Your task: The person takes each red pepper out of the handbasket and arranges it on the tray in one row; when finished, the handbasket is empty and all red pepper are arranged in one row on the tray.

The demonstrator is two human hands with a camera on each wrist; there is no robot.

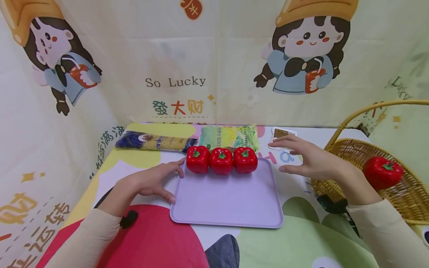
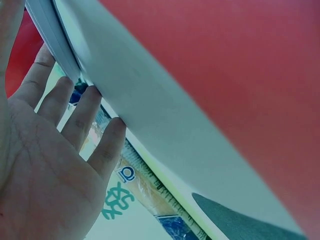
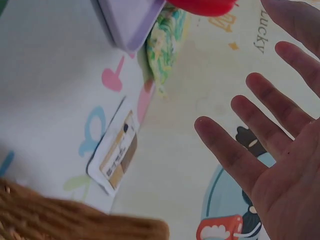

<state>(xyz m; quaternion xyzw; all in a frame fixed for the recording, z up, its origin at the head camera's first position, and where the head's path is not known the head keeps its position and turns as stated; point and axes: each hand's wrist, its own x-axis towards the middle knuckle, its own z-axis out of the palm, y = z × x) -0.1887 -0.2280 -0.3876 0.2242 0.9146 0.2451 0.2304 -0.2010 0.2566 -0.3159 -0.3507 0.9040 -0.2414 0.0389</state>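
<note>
Three red bell peppers stand in a row along the far edge of a lilac tray. My left hand is at the tray's left side, thumb and fingertips right at its rim. In the left wrist view its fingers are spread and nearly straight beside the tray edge. My right hand hovers right of the tray with fingers extended and nothing in them. The right wrist view shows its palm and spread fingers. Another red bell pepper sits in the wicker basket.
Behind the tray lie a pasta bag with blue ends and a green-yellow packet. A small white-and-brown packet lies at the back right. The basket's tall handle arches up at the right. A printed cloth hangs behind the table.
</note>
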